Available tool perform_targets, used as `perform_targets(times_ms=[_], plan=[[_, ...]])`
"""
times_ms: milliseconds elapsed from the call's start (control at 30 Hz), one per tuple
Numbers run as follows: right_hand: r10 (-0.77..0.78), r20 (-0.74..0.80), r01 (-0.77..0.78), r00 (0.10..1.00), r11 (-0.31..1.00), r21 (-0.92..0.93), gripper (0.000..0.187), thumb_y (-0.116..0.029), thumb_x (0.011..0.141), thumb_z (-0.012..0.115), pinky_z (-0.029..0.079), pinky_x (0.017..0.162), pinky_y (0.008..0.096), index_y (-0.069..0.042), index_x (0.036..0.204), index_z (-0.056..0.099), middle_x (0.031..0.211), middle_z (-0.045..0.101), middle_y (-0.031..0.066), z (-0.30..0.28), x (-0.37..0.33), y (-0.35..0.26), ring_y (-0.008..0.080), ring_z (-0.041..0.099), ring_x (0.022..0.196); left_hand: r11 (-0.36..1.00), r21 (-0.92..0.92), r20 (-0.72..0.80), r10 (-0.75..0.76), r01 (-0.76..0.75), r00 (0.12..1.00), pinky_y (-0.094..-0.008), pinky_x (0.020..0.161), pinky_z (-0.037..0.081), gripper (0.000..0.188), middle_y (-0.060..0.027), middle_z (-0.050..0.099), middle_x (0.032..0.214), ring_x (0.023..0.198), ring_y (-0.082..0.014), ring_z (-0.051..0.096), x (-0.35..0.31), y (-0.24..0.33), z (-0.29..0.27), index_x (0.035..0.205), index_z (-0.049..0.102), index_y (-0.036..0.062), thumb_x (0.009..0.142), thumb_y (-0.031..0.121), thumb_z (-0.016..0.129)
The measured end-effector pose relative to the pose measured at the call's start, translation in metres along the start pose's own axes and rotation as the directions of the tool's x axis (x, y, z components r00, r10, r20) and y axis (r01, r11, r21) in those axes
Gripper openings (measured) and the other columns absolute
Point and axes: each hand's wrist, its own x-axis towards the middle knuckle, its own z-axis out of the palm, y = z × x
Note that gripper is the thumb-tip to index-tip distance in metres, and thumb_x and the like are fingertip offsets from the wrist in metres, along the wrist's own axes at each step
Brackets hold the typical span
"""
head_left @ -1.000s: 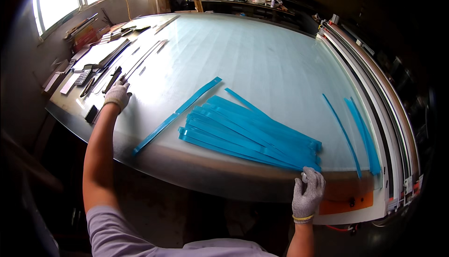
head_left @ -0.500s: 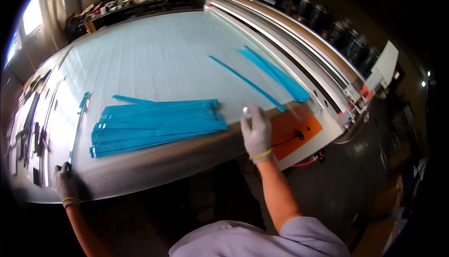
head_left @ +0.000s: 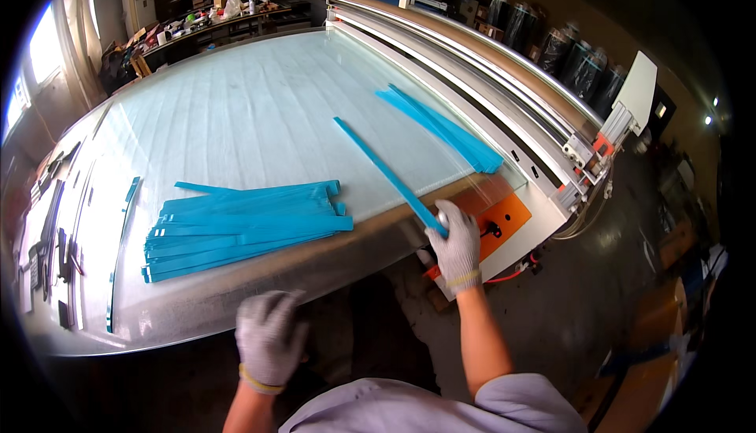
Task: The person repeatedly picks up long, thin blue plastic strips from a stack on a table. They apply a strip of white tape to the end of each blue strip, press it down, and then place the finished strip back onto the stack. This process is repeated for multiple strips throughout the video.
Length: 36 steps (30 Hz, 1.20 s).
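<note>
My right hand (head_left: 459, 248), in a grey knit glove, is closed on the near end of a long, narrow blue strip (head_left: 382, 169). The strip slants away to the far left over the table (head_left: 260, 130). A small shiny spot shows by the fingers; I cannot make out what it is. My left hand (head_left: 269, 334), gloved too, is in front of the table's near edge, its fingers curled and smeared by motion. Beyond it lies a wide pile of blue strips (head_left: 248, 224). A second, fanned bunch of blue strips (head_left: 445, 130) rests at the far right.
A long roller machine (head_left: 472, 63) runs along the table's right side. An orange plate (head_left: 508, 224) with a black knob sits at the near right corner. Dark strips and tools (head_left: 59, 252) lie along the left edge. Cluttered shelves (head_left: 220, 16) stand behind.
My right hand has taken hold of the single strip's near end, and that end has moved nearer me. My left hand has left the thin strip at the left edge and moved right.
</note>
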Motion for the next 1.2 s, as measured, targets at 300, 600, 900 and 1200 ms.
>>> perform_targets(times_ms=[300, 600, 900, 1200], plan=[[0.76, 0.152, -0.428, 0.632, 0.178, 0.886, 0.038, 0.005, 0.092, 0.069, 0.054, 0.084, 0.0298, -0.003, 0.125, 0.053, 0.109, 0.058, 0.008, 0.021, -0.058, -0.002, 0.0137, 0.059, 0.099, 0.931, -0.22, 0.287, 0.348, -0.292, 0.893, -0.0464, 0.091, 0.053, 0.041, -0.011, 0.066, 0.115, 0.104, -0.033, 0.064, 0.037, 0.047, 0.071, 0.125, 0.069, 0.013, 0.086, 0.024, 0.076], [0.023, -0.476, 0.137, 0.879, 0.944, 0.299, 0.02, 0.008, 0.095, 0.063, 0.056, 0.084, 0.0418, 0.007, 0.113, 0.055, 0.112, 0.062, 0.0184, -0.011, -0.083, -0.046, 0.0287, 0.063, 0.105, 0.91, 0.06, 0.014, 0.411, -0.411, 0.912, -0.0503, 0.105, 0.047, 0.069, -0.0144, 0.055, 0.144, 0.127, -0.038, 0.056, 0.096, 0.061, 0.077, 0.151, 0.048, 0.014, 0.087, 0.019, 0.071], [-0.147, -0.71, 0.36, 0.689, 0.919, 0.158, 0.027, -0.008, 0.107, 0.048, 0.059, 0.09, 0.0443, 0.01, 0.127, 0.044, 0.121, 0.059, 0.0329, -0.078, -0.077, -0.079, 0.0359, 0.067, 0.102, 0.811, 0.18, -0.24, 0.585, -0.556, 0.775, -0.0487, 0.103, 0.05, 0.044, -0.0033, 0.062, 0.088, 0.093, -0.0219, 0.065, 0.133, 0.028, 0.012, 0.133, 0.064, 0.0124, 0.089, 0.017, 0.067], [0.058, -0.107, 0.059, 0.993, 0.537, 0.841, 0.04, 0.014, 0.092, 0.058, 0.053, 0.102, 0.0391, -0.003, 0.128, 0.057, 0.118, 0.058, 0.0065, 0.016, -0.026, -0.095, 0.0193, 0.061, 0.108, 0.973, -0.218, 0.156, -0.038, 0.072, 0.987, -0.0368, 0.073, 0.057, 0.04, -0.0138, 0.073, 0.086, 0.08, -0.031, 0.074, -0.012, -0.089, -0.148, 0.104, 0.075, 0.0039, 0.074, 0.025, 0.089]])
